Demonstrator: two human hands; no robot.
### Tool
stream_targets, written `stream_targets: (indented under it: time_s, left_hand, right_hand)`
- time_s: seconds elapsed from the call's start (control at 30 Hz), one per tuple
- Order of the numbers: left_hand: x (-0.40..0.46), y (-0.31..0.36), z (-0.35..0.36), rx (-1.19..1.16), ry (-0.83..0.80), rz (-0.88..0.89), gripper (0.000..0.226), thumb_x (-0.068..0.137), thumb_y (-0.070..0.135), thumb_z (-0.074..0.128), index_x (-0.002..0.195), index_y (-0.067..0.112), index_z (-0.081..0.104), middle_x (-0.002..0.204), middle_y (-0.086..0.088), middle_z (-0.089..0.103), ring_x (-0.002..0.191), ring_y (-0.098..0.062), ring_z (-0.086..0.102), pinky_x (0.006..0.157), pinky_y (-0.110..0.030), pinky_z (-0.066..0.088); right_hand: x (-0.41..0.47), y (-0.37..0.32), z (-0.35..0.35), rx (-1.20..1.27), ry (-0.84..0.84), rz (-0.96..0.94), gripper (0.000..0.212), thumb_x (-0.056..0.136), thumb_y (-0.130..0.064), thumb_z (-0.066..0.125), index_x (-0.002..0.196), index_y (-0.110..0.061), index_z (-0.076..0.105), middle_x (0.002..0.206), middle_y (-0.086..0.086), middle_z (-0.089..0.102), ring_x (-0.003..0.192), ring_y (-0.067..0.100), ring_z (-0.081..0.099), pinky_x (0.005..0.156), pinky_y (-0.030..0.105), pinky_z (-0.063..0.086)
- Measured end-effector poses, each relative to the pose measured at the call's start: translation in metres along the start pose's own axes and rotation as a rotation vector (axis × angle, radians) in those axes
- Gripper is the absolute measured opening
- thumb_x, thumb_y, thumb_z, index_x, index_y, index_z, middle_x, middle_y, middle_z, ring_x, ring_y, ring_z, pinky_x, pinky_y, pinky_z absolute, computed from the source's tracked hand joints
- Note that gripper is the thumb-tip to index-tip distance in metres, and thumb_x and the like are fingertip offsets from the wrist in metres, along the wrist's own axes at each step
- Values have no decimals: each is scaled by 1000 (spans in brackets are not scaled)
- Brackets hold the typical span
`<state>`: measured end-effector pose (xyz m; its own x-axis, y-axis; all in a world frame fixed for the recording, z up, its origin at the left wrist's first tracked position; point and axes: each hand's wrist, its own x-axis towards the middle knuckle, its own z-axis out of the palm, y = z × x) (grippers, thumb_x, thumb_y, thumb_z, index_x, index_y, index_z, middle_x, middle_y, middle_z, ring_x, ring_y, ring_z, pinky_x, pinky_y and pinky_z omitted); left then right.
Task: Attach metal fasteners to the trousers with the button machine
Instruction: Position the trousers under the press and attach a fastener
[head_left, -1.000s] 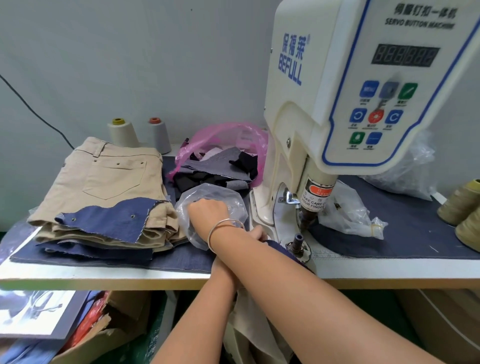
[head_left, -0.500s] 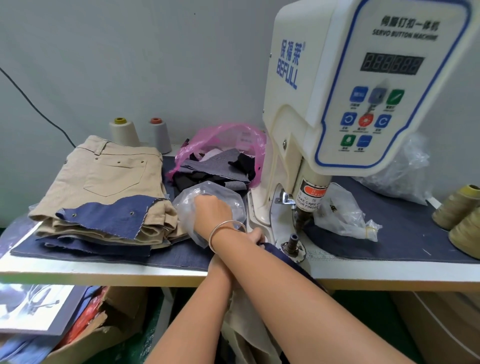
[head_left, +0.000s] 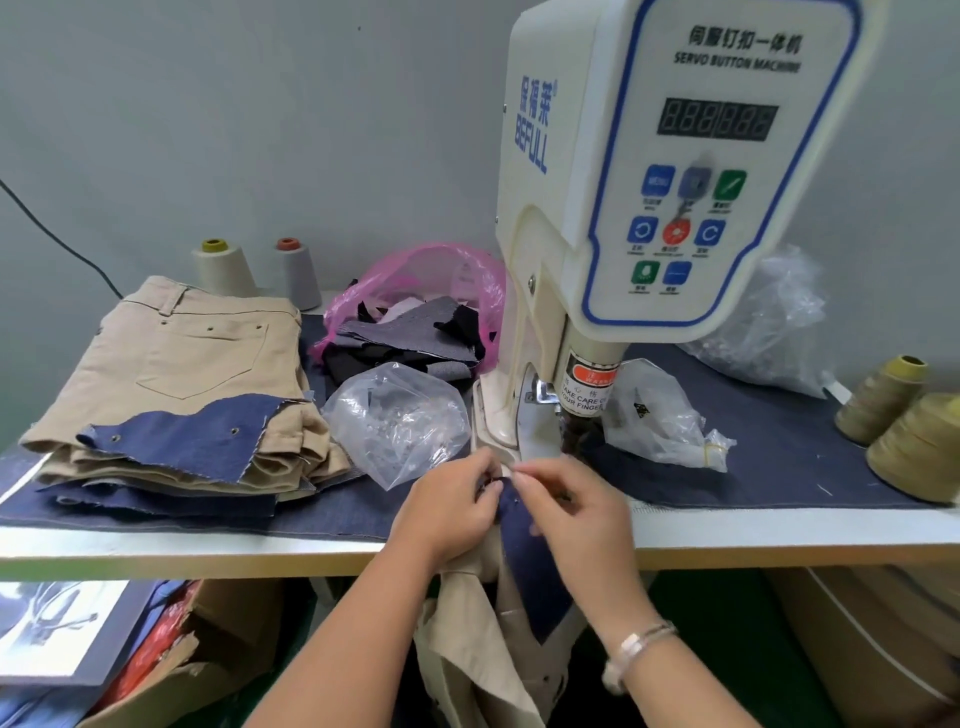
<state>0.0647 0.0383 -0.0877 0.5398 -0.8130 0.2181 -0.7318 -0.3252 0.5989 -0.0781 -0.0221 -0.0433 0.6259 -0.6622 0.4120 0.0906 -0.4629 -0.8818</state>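
Observation:
A cream servo button machine (head_left: 649, 171) stands on the table, its press head (head_left: 584, 410) just above my hands. My left hand (head_left: 447, 509) and my right hand (head_left: 576, 514) pinch the blue denim-lined edge of beige trousers (head_left: 519, 551) below the press head. The rest of the trousers (head_left: 467, 649) hangs down in front of the table. My fingers hide the lower die, and I cannot make out a fastener between them. A clear bag of small metal fasteners (head_left: 400, 421) lies just left of the machine base.
A stack of beige trousers (head_left: 192, 374) with a denim piece on top lies at the left. Behind are two thread cones (head_left: 218, 265), a pink bag of fabric scraps (head_left: 415, 322). Clear bags (head_left: 660, 415) and olive thread cones (head_left: 914, 441) sit at the right. Cardboard boxes (head_left: 171, 670) stand under the table.
My right hand has left the clear fastener bag and come back across to the trouser edge. Both hands now meet on the fabric under the press head.

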Motion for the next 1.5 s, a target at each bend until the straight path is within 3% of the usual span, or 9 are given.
stream_targets:
  time_s: [0.27, 0.57, 0.7, 0.87, 1.07, 1.17, 1.3, 1.4, 1.5]
  left_hand:
    - [-1, 1, 1, -21, -21, 28, 11, 89, 26, 53, 86, 30, 43, 77, 9, 55, 81, -22, 54, 73, -39, 45]
    - [0, -1, 2, -42, -5, 5, 12, 89, 26, 54, 84, 32, 45, 75, 11, 56, 78, -18, 53, 72, -39, 46]
    - [0, 1, 0, -61, -14, -6, 14, 88, 24, 55, 81, 32, 46, 73, 11, 55, 77, -16, 53, 73, -38, 46]
    - [-1, 9, -21, -543, -213, -44, 8, 85, 17, 56, 78, 19, 54, 76, 1, 55, 74, -14, 48, 74, -31, 40]
    - [-9, 43, -66, -789, -521, 81, 5, 83, 13, 53, 82, 8, 54, 81, 1, 56, 80, -6, 53, 77, -15, 41]
    - [-7, 55, -87, -764, -551, 90, 2, 86, 10, 55, 84, 9, 54, 79, 2, 54, 75, -5, 50, 73, -13, 39]
    - [1, 66, -87, -716, -578, 64, 18, 93, -5, 50, 85, 10, 54, 76, 6, 55, 70, 1, 51, 70, -10, 39]
    - [10, 62, -85, -716, -543, 78, 17, 93, -2, 51, 91, 13, 59, 85, 4, 62, 81, -4, 58, 79, -15, 44]
    - [37, 36, -89, -558, -245, 23, 17, 91, 2, 55, 90, 17, 64, 90, 6, 68, 88, -8, 64, 87, -26, 49]
  right_hand:
    - [25, 32, -39, -41, 13, 195, 17, 82, -15, 71, 78, -31, 71, 77, -13, 69, 71, 1, 62, 68, 16, 46]
    - [24, 32, -42, -408, 14, -114, 7, 81, -12, 73, 87, -16, 75, 66, -10, 56, 64, 8, 55, 65, 5, 40]
    - [11, 31, -42, -421, 57, -148, 17, 84, -7, 68, 100, -12, 73, 71, -5, 58, 66, 11, 57, 63, 13, 45]
    - [-16, 21, -32, -351, -133, -199, 21, 88, -23, 58, 106, -30, 65, 92, -20, 57, 87, 2, 57, 74, 13, 45]
    - [-2, -3, -29, -274, -259, 16, 42, 89, -25, 61, 118, -51, 46, 108, -22, 54, 105, -6, 50, 87, 6, 37]
    - [6, -12, -38, -139, -377, 157, 9, 86, -38, 57, 84, -34, 65, 79, -15, 57, 77, -1, 54, 73, 16, 40]
    - [13, -17, -51, 105, -469, 363, 16, 77, -30, 63, 65, -19, 60, 65, 2, 52, 63, 11, 47, 64, 29, 35]
    - [23, -20, -57, 421, -214, 548, 3, 71, -16, 68, 71, -19, 69, 68, 4, 64, 62, 11, 59, 61, 23, 47]
    - [37, -17, -71, 504, 15, 698, 11, 80, -14, 63, 87, -12, 71, 79, 6, 69, 68, 12, 65, 64, 25, 49]
